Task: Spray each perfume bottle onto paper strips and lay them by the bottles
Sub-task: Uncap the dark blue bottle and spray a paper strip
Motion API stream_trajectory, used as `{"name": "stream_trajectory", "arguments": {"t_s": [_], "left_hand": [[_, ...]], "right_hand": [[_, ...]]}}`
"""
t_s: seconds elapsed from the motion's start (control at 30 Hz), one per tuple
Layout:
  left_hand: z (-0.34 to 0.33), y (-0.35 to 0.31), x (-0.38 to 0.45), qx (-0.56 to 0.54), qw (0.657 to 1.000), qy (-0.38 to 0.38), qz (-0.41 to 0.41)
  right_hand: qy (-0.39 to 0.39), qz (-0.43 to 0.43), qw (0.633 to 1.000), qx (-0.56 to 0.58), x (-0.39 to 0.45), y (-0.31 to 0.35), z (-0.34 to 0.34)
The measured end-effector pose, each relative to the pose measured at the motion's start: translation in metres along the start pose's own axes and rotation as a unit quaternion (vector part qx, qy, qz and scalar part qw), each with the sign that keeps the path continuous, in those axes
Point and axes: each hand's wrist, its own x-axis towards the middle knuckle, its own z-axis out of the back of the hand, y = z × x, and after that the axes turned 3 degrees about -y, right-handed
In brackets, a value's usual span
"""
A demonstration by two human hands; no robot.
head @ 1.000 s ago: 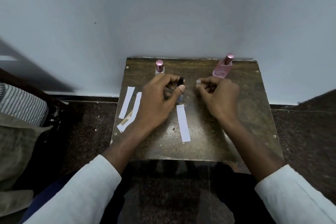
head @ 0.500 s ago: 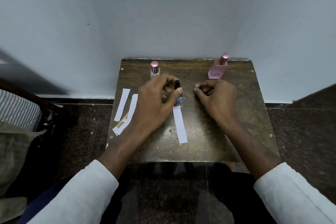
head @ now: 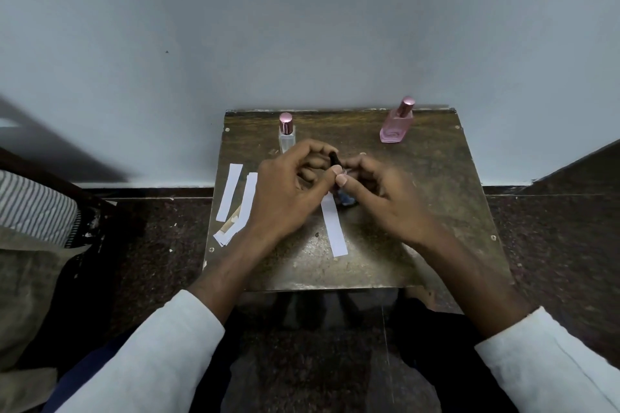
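Observation:
A small blue perfume bottle [head: 345,199] with a black spray top [head: 334,159] stands at the middle of the table. My left hand [head: 288,188] grips it, fingers curled round its upper part. My right hand [head: 379,198] is pressed up against the bottle's top, thumb beside my left thumb, pinching a small clear cap that barely shows. A white paper strip [head: 333,228] lies on the table just in front of the bottle. A clear bottle with a pink cap [head: 287,134] stands behind my left hand. A pink bottle [head: 396,124] stands at the back right.
Three more white strips [head: 229,191] and a brown scrap lie at the left edge of the small worn table [head: 436,211], which stands against a pale wall. Striped and beige cloth lies at far left. Dark floor surrounds the table.
My right hand, which held the clear cap apart from the bottle, has moved left until it meets my left hand at the bottle's top. The bottle stayed in my left hand.

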Motion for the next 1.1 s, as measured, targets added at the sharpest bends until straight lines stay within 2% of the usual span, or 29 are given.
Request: {"name": "stream_trajectory", "arguments": {"t_s": [0.1,0.3,0.4,0.5,0.63,0.8,0.87,0.97,1.1], "left_hand": [[0.007,0.001,-0.002,-0.027,1.0,0.012,0.004],[0.024,0.006,-0.002,-0.052,0.995,0.086,-0.02],[0.027,0.006,-0.002,-0.067,0.993,0.093,-0.039],[0.029,0.009,-0.003,-0.05,0.993,0.08,-0.073],[0.028,0.014,-0.003,-0.036,0.994,0.065,-0.076],[0.019,0.021,-0.002,-0.049,0.998,0.03,0.013],[0.014,0.02,0.001,-0.108,0.99,0.033,0.08],[0.006,0.013,0.002,-0.213,0.96,0.034,0.176],[0.003,0.009,0.003,-0.23,0.951,0.048,0.202]], "right_hand": [[-0.046,-0.015,0.999,0.026,-0.011,0.005,-0.004],[-0.129,0.039,0.982,-0.132,-0.038,0.023,-0.011],[-0.152,0.064,0.975,-0.149,-0.047,0.031,-0.016],[-0.148,0.082,0.975,-0.143,-0.047,0.029,-0.018],[-0.097,0.097,0.981,-0.135,-0.038,0.02,-0.019],[-0.07,0.1,0.982,-0.142,-0.024,0.01,-0.023],[-0.086,0.113,0.977,-0.161,-0.019,0.007,-0.025],[-0.098,0.133,0.973,-0.162,-0.016,0.005,-0.025],[-0.115,0.154,0.968,-0.165,-0.015,0.007,-0.023]]}}
